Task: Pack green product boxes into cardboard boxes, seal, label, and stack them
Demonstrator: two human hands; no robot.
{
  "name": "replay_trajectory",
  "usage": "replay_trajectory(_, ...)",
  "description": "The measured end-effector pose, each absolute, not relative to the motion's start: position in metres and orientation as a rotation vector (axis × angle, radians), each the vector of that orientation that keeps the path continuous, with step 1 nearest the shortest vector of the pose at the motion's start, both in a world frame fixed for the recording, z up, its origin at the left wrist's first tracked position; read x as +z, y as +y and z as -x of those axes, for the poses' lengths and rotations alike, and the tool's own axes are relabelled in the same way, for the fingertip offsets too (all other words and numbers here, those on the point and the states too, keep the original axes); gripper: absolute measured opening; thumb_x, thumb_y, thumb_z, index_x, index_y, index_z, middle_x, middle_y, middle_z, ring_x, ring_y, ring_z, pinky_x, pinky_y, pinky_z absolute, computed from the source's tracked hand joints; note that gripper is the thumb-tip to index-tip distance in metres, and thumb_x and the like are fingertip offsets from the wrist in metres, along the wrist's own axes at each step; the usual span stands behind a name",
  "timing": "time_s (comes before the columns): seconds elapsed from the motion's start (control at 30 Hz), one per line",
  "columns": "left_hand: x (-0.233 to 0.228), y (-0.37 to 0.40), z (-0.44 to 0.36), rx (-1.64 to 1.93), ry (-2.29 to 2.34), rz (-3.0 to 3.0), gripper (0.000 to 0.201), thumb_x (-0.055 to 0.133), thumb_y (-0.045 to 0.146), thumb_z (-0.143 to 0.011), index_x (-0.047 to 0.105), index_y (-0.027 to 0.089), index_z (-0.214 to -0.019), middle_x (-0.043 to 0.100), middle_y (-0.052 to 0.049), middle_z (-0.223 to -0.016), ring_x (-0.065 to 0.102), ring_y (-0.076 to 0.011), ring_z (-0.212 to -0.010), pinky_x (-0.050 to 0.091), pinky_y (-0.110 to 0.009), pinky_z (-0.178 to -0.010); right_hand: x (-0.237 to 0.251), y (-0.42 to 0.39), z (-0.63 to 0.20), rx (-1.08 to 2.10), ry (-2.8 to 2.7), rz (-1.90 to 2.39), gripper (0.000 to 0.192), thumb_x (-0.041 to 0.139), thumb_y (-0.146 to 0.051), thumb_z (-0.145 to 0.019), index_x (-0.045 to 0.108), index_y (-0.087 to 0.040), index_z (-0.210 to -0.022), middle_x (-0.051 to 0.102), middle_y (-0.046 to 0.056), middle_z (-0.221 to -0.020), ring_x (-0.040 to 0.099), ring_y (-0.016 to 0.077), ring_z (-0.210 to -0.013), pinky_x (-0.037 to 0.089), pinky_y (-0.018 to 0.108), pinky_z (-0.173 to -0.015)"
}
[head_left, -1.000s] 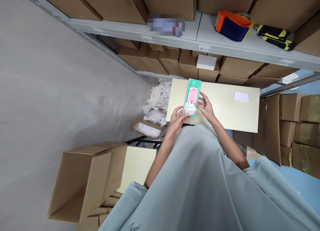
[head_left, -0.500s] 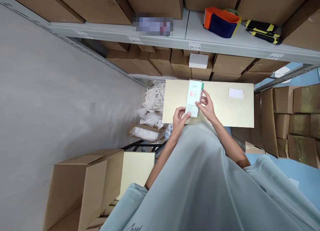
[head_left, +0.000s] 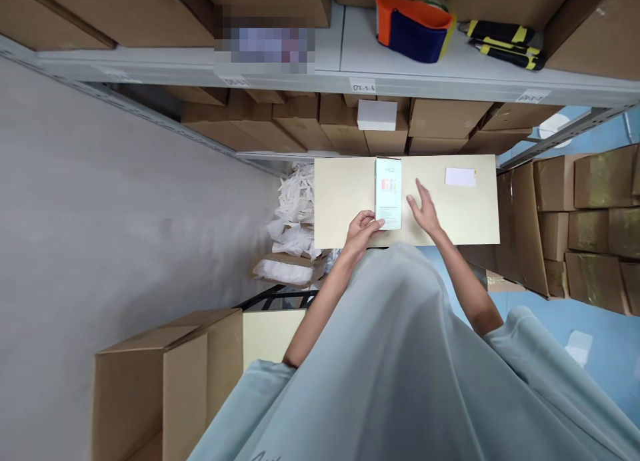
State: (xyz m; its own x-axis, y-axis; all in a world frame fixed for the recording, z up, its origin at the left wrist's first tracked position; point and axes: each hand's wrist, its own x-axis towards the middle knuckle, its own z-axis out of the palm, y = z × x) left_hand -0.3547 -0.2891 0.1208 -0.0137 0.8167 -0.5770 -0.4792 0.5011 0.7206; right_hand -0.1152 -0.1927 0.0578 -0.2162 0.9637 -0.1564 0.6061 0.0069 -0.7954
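Nearest item: a pale blue-grey garment [head_left: 400, 354] worn by the person, filling the lower frame, both bare forearms emerging from it toward the table [head_left: 345, 194].

Left hand [head_left: 363, 226]: at the near edge of the table, fingers curled around the near end of the retail box [head_left: 389, 193], holding it. This hand has the contact.

Right hand [head_left: 425, 208]: open, fingers spread and extended, over the table just to the right of the box and apart from it; it holds nothing.

Retail box: slim, white with a pale green tint, small coloured print near its far end. It sits at the middle of the table, long axis running from the near edge to the far edge. Whether its far end rests on the surface or is lifted slightly cannot be told. It lies directly ahead of the left hand and just left of the right hand.

White slip [head_left: 460, 176]: flat on the table toward the far right corner, well apart from both hands.

Beside the table, left: a heap of white packing shreds [head_left: 295, 211] and, nearer, an open carton [head_left: 165, 381] on the floor.

Beyond the far edge: a shelf rack [head_left: 320, 71] stacked with brown cartons, a small white box [head_left: 377, 114] among them. Top shelf: an orange-and-blue tape dispenser [head_left: 413, 29] and a black-and-yellow knife [head_left: 503, 36].
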Motion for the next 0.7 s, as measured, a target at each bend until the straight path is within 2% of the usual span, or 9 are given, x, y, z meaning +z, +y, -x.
replay_trajectory(0.07, 0.118, -0.282, 0.345, 1.032, 1.167, -0.34, 0.06, 0.105, 0.043, -0.069, 0.059, 0.024, -0.101, 0.083, -0.007, -0.124, 0.081, -0.0303, -0.122, 0.067, -0.051, -0.11, 0.04, -0.191, 0.065, 0.829, -1.996, 1.972, 0.102, 0.034, -0.086, -0.107, 0.028, -0.019, -0.185, 0.018, 0.02, -0.193, 0.015, 0.0428, -0.18, 0.023, 0.069, -0.142)
replay_trajectory(0.13, 0.113, -0.273, 0.331, 0.984, 1.154, -0.329, 0.058, 0.106, 0.039, -0.068, 0.059, 0.023, -0.1, 0.083, -0.007, -0.124, 0.081, -0.0302, -0.121, 0.066, -0.054, -0.113, 0.022, -0.195, 0.012, 0.677, -2.049, 2.284, 0.102, 0.034, -0.082, -0.108, 0.021, -0.017, -0.186, 0.004, 0.022, -0.195, 0.003, 0.0468, -0.18, 0.019, 0.074, -0.14)
replay_trajectory(0.33, 0.087, -0.242, 0.273, 0.791, 1.11, -0.205, 0.056, 0.107, 0.022, -0.067, 0.059, 0.021, -0.096, 0.084, -0.009, -0.114, 0.081, -0.0304, -0.121, 0.063, -0.06, -0.119, -0.016, -0.214, -0.09, 0.677, -1.953, 2.735, 0.11, 0.032, -0.086, -0.105, 0.005, -0.019, -0.188, -0.026, 0.018, -0.192, -0.014, 0.0513, -0.178, 0.009, 0.078, -0.138)
replay_trajectory(0.5, 0.071, -0.23, 0.239, 0.694, 1.102, -0.123, 0.05, 0.103, 0.015, -0.073, 0.06, 0.02, -0.099, 0.083, -0.011, -0.114, 0.081, -0.0289, -0.121, 0.062, -0.06, -0.122, -0.032, -0.227, -0.09, 0.798, -1.784, 2.861, 0.11, 0.021, -0.091, -0.103, -0.008, -0.025, -0.187, -0.034, 0.012, -0.19, -0.019, 0.0508, -0.177, 0.001, 0.079, -0.138)
replay_trajectory(0.7, 0.069, -0.238, 0.233, 0.624, 1.075, -0.165, 0.052, 0.105, 0.018, -0.072, 0.063, 0.019, -0.101, 0.083, -0.011, -0.114, 0.08, -0.0289, -0.124, 0.061, -0.061, -0.123, -0.027, -0.242, -0.074, 0.782, -1.74, 2.875, 0.109, 0.025, -0.087, -0.106, -0.004, -0.022, -0.187, -0.028, 0.014, -0.192, -0.016, 0.0494, -0.177, 0.001, 0.075, -0.139)
